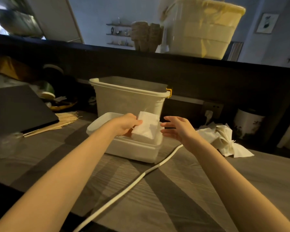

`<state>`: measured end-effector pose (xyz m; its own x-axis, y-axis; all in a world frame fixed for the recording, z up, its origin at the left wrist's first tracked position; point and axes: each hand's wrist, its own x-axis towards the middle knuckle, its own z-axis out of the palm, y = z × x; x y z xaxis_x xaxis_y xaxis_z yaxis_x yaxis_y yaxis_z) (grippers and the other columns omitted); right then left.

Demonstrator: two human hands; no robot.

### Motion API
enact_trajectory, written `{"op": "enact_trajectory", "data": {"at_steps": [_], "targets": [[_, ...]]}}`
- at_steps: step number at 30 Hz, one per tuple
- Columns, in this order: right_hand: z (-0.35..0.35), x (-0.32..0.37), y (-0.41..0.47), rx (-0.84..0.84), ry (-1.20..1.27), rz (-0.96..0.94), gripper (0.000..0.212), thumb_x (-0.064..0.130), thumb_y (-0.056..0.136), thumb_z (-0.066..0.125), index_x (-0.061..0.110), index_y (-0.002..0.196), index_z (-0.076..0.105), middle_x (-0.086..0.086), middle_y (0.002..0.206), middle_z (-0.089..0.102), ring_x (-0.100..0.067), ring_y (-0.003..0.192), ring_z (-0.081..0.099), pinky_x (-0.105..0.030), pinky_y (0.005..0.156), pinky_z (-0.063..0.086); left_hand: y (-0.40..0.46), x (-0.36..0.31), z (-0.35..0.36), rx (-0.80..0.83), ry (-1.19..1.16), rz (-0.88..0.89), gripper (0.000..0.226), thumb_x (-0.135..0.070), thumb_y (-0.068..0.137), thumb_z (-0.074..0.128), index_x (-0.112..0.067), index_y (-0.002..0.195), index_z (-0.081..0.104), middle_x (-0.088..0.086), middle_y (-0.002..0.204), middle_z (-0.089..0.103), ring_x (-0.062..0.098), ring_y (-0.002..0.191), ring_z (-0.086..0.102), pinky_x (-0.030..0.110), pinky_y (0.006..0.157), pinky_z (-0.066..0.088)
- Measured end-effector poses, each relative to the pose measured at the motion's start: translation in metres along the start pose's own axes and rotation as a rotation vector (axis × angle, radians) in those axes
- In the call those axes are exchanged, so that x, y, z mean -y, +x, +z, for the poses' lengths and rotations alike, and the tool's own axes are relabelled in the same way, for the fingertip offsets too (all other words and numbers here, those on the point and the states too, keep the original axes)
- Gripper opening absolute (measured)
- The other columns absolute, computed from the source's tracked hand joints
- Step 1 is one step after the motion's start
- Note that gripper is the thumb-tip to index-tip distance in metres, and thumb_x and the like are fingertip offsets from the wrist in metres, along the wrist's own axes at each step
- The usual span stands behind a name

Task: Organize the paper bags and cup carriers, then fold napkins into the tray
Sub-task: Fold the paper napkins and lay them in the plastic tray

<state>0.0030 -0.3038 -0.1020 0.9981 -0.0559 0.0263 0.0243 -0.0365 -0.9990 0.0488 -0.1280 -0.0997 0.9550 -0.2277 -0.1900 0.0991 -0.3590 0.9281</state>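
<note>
Near the far edge of the tabletop [182, 190], a white tray [132, 151] sits in front of a taller translucent bin [129, 99] with a yellow latch. Over the tray, the left hand [126, 125] grasps a folded stack of white napkins [146, 127], thumb on top and fingers curled round the stack's left side, so that the stack tilts with its lower edge down inside the tray. The right hand [176, 129] hovers just beside the right side of the napkins, released, its fingers spread and straight, holding nothing; whether the fingertips touch the paper cannot be told. Toward the right edge of the tabletop lies a loose heap of crumpled napkins [224, 139], well apart from both hands. A white cable [132, 185] runs from the near edge past the tray's right corner. At the left edge, a bundle of wooden stirrers [64, 119] lies beside a dark flat slab [18, 109].
</note>
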Motion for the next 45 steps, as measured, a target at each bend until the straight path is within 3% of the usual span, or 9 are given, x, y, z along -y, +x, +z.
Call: {"op": "enact_trajectory", "data": {"at_steps": [4,8,11,14,23,26,29,38,45], "targets": [[-0.001,-0.003,0.002,0.006,0.033,-0.004,0.017,0.018,0.098,0.046,0.009,0.109,0.055,-0.009,0.084,0.065,-0.018,0.070,0.064,-0.022,0.061,0.056,0.012,0.005,0.007,0.077,0.053,-0.057,0.018,-0.010,0.098,0.043,-0.006,0.087,0.056,0.004,0.078,0.055,0.011,0.068,0.051,0.020,0.060,0.042],[-0.003,-0.005,0.002,0.031,-0.003,-0.023,0.019,0.019,0.099,0.044,0.009,0.111,0.055,-0.009,0.086,0.064,-0.018,0.075,0.064,-0.023,0.066,0.055,0.017,0.006,0.010,0.058,0.221,-0.072,0.023,-0.014,0.097,0.046,-0.005,0.077,0.054,0.002,0.056,0.046,0.006,0.041,0.043,0.017,0.041,0.036],[-0.004,-0.004,0.003,0.043,-0.037,-0.035,0.022,0.019,0.099,0.044,0.008,0.114,0.055,-0.009,0.088,0.063,-0.018,0.077,0.064,-0.025,0.071,0.055,0.017,0.004,0.005,0.009,0.316,-0.048,0.025,-0.020,0.096,0.048,-0.004,0.079,0.057,0.002,0.054,0.046,0.007,0.037,0.046,0.019,0.040,0.043],[-0.004,-0.005,0.005,0.038,-0.070,-0.037,0.023,0.019,0.099,0.044,0.007,0.116,0.055,-0.008,0.090,0.064,-0.018,0.080,0.064,-0.026,0.074,0.054,0.015,0.001,-0.003,-0.013,0.402,-0.058,0.022,-0.019,0.091,0.059,0.003,0.091,0.064,0.007,0.065,0.061,0.011,0.047,0.060,0.024,0.054,0.056],[-0.010,-0.005,0.001,0.030,-0.135,-0.043,0.023,0.020,0.098,0.045,0.009,0.115,0.056,-0.005,0.092,0.063,-0.016,0.081,0.064,-0.024,0.073,0.054,0.010,-0.006,0.002,-0.012,0.649,-0.032,0.026,-0.022,0.087,0.064,0.000,0.102,0.068,0.010,0.082,0.069,0.016,0.060,0.056,0.026,0.061,0.048],[-0.024,0.000,-0.003,-0.001,-0.179,-0.048,0.021,0.021,0.099,0.044,0.011,0.114,0.056,-0.003,0.093,0.063,-0.016,0.082,0.063,-0.022,0.071,0.053,0.010,-0.022,0.005,-0.163,0.583,0.137,0.024,-0.023,0.093,0.054,-0.003,0.099,0.065,0.005,0.083,0.069,0.015,0.061,0.055,0.026,0.057,0.046],[-0.043,0.003,-0.007,-0.054,-0.165,-0.083,0.021,0.019,0.099,0.043,0.011,0.112,0.057,-0.004,0.091,0.063,-0.014,0.079,0.063,-0.022,0.069,0.052,0.010,-0.039,0.025,-0.200,0.560,0.256,0.021,-0.026,0.095,0.049,-0.009,0.098,0.062,-0.002,0.076,0.064,0.015,0.066,0.058,0.032,0.069,0.051],[-0.113,-0.009,-0.018,-0.339,-0.241,-0.147,0.020,0.017,0.098,0.045,0.009,0.108,0.060,-0.007,0.092,0.063,-0.015,0.078,0.059,-0.021,0.067,0.049,0.010,-0.053,0.106,0.085,0.338,0.498,0.019,-0.023,0.097,0.045,-0.015,0.104,0.061,-0.004,0.079,0.063,0.010,0.071,0.061,0.020,0.061,0.050],[-0.142,-0.032,-0.014,-0.458,-0.902,-0.307,0.021,0.014,0.093,0.054,0.015,0.113,0.059,-0.002,0.111,0.055,-0.012,0.087,0.055,-0.012,0.053,0.038,0.032,-0.024,0.161,-0.063,0.071,0.514,0.019,-0.019,0.098,0.044,-0.012,0.098,0.062,-0.003,0.075,0.063,0.010,0.070,0.061,0.021,0.064,0.050]]}}
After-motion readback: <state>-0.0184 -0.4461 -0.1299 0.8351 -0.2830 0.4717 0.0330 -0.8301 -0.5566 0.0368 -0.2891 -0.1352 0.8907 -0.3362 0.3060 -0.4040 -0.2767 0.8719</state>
